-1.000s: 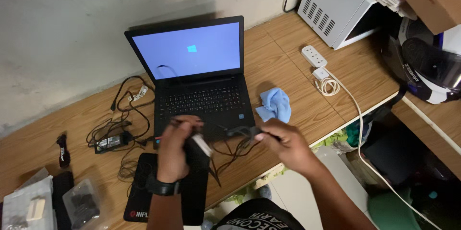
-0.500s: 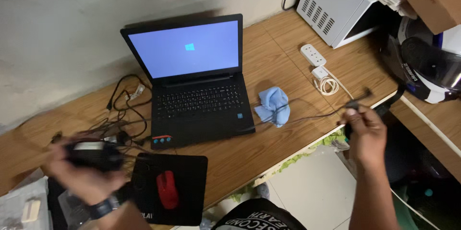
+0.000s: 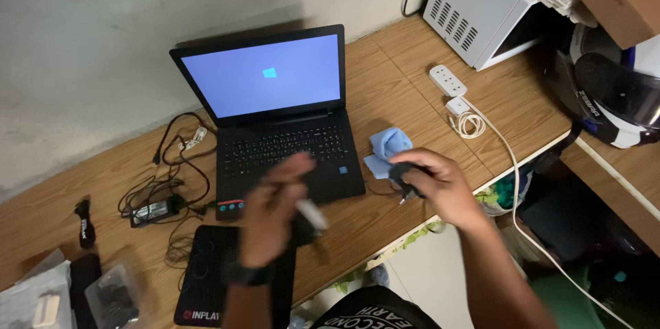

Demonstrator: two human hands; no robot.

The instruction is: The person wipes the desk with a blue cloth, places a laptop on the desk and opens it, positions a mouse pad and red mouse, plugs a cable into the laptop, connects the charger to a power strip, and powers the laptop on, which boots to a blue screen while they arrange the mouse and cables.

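My left hand (image 3: 273,213) is blurred with motion in front of the open black laptop (image 3: 289,147). It is closed on a dark thing with a white end (image 3: 311,215); what it is exactly cannot be told. My right hand (image 3: 436,183) sits to the right of it, over the desk's front edge, fingers closed around a bunched black cable (image 3: 401,174). A thin black strand (image 3: 378,191) runs from that bunch toward the left hand. The laptop screen (image 3: 265,74) glows plain blue. A crumpled blue cloth (image 3: 383,145) lies just behind my right hand.
A black mouse pad (image 3: 203,277) lies at the front left, and a power adapter with tangled cables (image 3: 157,206) is left of the laptop. A white power strip (image 3: 448,80), coiled white cable (image 3: 470,125), white appliance (image 3: 481,6) and helmet (image 3: 612,95) fill the right. Plastic bags (image 3: 41,301) are at bottom left.
Half a second ago my hands were spread far apart, stretching the cable across the desk. Now both have come together in front of the laptop, and the left hand hides the red mouse.
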